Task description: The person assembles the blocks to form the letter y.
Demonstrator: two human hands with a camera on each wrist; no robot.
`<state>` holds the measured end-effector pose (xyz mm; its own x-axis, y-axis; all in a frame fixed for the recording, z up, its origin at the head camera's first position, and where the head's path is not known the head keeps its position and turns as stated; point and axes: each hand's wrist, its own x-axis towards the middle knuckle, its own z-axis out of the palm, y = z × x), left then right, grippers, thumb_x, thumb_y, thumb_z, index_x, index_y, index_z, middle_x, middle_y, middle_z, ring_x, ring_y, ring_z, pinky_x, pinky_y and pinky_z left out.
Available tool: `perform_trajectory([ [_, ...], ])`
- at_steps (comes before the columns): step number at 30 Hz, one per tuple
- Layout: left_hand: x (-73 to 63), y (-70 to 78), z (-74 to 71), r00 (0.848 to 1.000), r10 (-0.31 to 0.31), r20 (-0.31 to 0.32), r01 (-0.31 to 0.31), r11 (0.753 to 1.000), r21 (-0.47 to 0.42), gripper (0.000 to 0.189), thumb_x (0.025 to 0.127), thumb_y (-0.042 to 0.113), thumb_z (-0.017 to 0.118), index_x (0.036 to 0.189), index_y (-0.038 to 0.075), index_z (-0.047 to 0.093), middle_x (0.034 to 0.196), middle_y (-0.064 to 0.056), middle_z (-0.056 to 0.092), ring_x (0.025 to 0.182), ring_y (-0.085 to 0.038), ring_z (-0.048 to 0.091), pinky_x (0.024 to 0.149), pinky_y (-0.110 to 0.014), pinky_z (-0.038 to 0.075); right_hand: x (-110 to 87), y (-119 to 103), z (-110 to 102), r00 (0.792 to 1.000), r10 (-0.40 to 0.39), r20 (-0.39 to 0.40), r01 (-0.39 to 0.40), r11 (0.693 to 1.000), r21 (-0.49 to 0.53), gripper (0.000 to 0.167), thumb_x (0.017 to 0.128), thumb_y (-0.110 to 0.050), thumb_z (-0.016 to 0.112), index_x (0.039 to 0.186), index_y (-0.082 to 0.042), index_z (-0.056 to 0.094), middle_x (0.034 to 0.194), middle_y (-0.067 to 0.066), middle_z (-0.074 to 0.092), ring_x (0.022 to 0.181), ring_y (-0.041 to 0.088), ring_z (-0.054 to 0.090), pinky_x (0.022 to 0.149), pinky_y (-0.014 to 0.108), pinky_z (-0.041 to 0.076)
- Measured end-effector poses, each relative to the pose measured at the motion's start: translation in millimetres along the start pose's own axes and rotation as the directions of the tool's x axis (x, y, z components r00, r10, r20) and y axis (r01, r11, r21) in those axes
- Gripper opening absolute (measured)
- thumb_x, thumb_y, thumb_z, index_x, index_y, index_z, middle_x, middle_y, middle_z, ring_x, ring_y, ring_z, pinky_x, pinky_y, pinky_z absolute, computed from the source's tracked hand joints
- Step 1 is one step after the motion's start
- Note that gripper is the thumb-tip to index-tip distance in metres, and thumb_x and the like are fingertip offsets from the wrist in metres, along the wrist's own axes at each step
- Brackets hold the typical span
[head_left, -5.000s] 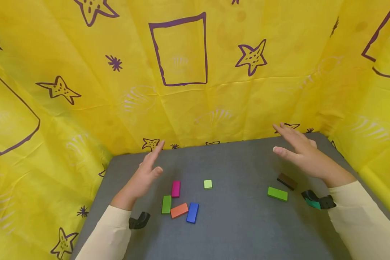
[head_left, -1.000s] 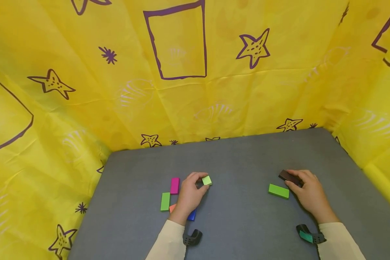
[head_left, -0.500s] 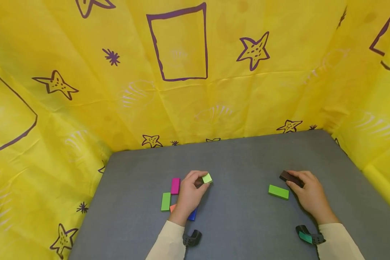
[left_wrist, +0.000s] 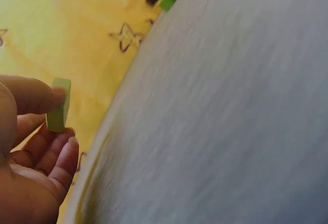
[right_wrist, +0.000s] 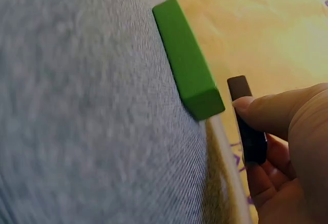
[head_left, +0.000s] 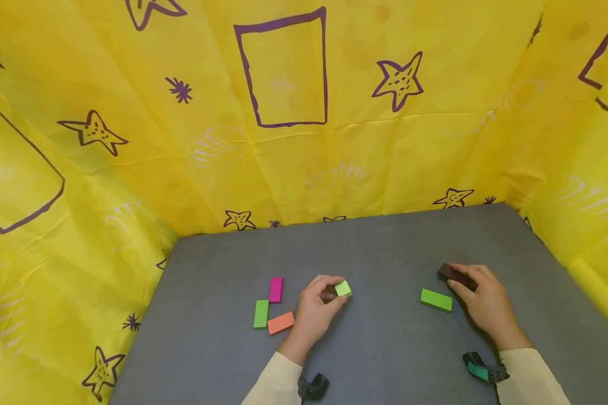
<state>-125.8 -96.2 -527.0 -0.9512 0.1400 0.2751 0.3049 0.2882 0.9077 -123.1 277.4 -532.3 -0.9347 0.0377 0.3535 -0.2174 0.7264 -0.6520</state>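
Here's the table [head_left: 385, 343], grey and wide, with its far edge running well beyond both hands and the yellow cloth [head_left: 289, 169] rising behind it; its right edge slants along to the right of the right hand [head_left: 486, 304], its left edge well out past the left hand [head_left: 314, 312]. Between the two hands, a broad grey stretch! Tighter on the outside of the left hand, where three blocks crowd in: the orange block [head_left: 281, 323] just beside the wrist, the small green block [head_left: 260, 314] left of that, the pink block [head_left: 276, 290] left of the knuckles; whether their corners touch, I can't tell. Over on the right, the big green block [head_left: 436, 300] sits just left of the right thumb, a slim gap away. And now the grips: left hand, thumb and fingertips clamped on the lime block [head_left: 343, 288], which pokes out past the tips toward the middle; whether it touches the table, I can't tell. Right hand, thumb on one side, fingers on the other, clamped on the dark block [head_left: 445, 273], its free end jutting out ahead and left of the thumb, beyond the big green block.
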Motion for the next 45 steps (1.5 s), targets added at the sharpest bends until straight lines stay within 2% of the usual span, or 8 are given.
perform_trajectory([
  [4, -3.7, 0.4, 9.0, 0.999, -0.024, 0.032, 0.025, 0.999, -0.029, 0.032, 0.093, -0.001, 0.086, 0.123, 0.007, 0.08, 0.117, 0.0, 0.073, 0.102, -0.022, 0.071, 0.087, -0.038, 0.06, 1.9, -6, -1, 1.0, -0.024, -0.012, 0.024, 1.0, 0.009, 0.037, 0.098, -0.004, 0.082, 0.133, 0.004, 0.073, 0.118, 0.021, 0.065, 0.104, 0.04, 0.062, 0.082, 0.034, 0.041],
  [8, -3.8, -2.4, 11.9, 0.999, -0.045, 0.021, 0.045, 0.998, -0.036, 0.032, 0.092, -0.002, 0.086, 0.121, 0.008, 0.08, 0.115, 0.001, 0.072, 0.102, -0.024, 0.071, 0.089, -0.041, 0.059, 3.8, -13, 0, 0.999, -0.044, -0.008, 0.045, 0.999, 0.026, 0.036, 0.098, -0.004, 0.082, 0.132, 0.002, 0.074, 0.119, 0.019, 0.066, 0.103, 0.036, 0.061, 0.082, 0.026, 0.041],
  [12, -2.3, -6.5, 11.6, 0.999, -0.048, 0.019, 0.049, 0.999, -0.011, 0.032, 0.092, -0.002, 0.086, 0.122, 0.008, 0.08, 0.115, 0.002, 0.073, 0.103, -0.022, 0.071, 0.089, -0.041, 0.059, 5.5, -21, 0, 0.998, -0.067, -0.001, 0.067, 0.997, 0.048, 0.035, 0.097, -0.002, 0.082, 0.131, 0.002, 0.074, 0.119, 0.017, 0.066, 0.103, 0.032, 0.06, 0.084, 0.014, 0.04],
  [15, -1.6, -8.5, 10.4, 0.998, -0.052, 0.022, 0.052, 0.998, 0.032, 0.033, 0.092, -0.001, 0.086, 0.123, 0.007, 0.079, 0.115, 0.004, 0.072, 0.105, -0.018, 0.07, 0.09, -0.037, 0.058, 6.6, -27, 2, 0.996, -0.084, 0.011, 0.083, 0.995, 0.058, 0.034, 0.097, -0.002, 0.083, 0.13, 0.0, 0.075, 0.119, 0.015, 0.066, 0.102, 0.031, 0.061, 0.084, 0.011, 0.039],
  [26, -0.8, -15.2, 3.1, 0.999, -0.048, -0.025, 0.052, 0.988, 0.144, 0.036, 0.09, -0.004, 0.087, 0.123, 0.009, 0.078, 0.116, 0.002, 0.072, 0.107, -0.019, 0.068, 0.094, -0.039, 0.056, 9.7, -50, 20, 0.985, -0.161, 0.062, 0.154, 0.983, 0.103, 0.036, 0.095, -0.001, 0.084, 0.131, -0.005, 0.077, 0.117, 0.007, 0.068, 0.102, 0.025, 0.062, 0.084, 0.015, 0.043],
  [36, -2.2, -14.7, 0.7, 0.998, -0.058, -0.029, 0.063, 0.975, 0.214, 0.037, 0.088, -0.004, 0.09, 0.121, 0.009, 0.079, 0.116, 0.003, 0.072, 0.106, -0.021, 0.067, 0.094, -0.041, 0.056, 10.1, -71, 44, 0.959, -0.264, 0.108, 0.249, 0.959, 0.134, 0.037, 0.092, 0.0, 0.087, 0.128, -0.007, 0.078, 0.116, 0.0, 0.068, 0.103, 0.022, 0.06, 0.084, 0.033, 0.048],
  [39, -3.1, -14.7, 1.2, 0.998, -0.057, -0.022, 0.061, 0.97, 0.235, 0.038, 0.087, -0.003, 0.091, 0.122, 0.008, 0.078, 0.115, 0.002, 0.072, 0.106, -0.021, 0.067, 0.094, -0.04, 0.056, 10.4, -77, 51, 0.954, -0.268, 0.136, 0.249, 0.958, 0.142, 0.037, 0.092, -0.001, 0.087, 0.127, -0.009, 0.078, 0.116, -0.002, 0.068, 0.103, 0.021, 0.06, 0.084, 0.038, 0.049],
  [45, -4.5, -15.4, 2.2, 0.999, -0.043, -0.014, 0.046, 0.962, 0.269, 0.04, 0.085, 0.001, 0.094, 0.121, 0.008, 0.079, 0.112, 0.002, 0.072, 0.105, -0.019, 0.065, 0.092, -0.04, 0.056, 13.1, -88, 61, 0.937, -0.243, 0.25, 0.212, 0.967, 0.144, 0.036, 0.095, -0.002, 0.085, 0.13, -0.008, 0.077, 0.117, -0.001, 0.066, 0.105, 0.022, 0.059, 0.086, 0.047, 0.052],
])
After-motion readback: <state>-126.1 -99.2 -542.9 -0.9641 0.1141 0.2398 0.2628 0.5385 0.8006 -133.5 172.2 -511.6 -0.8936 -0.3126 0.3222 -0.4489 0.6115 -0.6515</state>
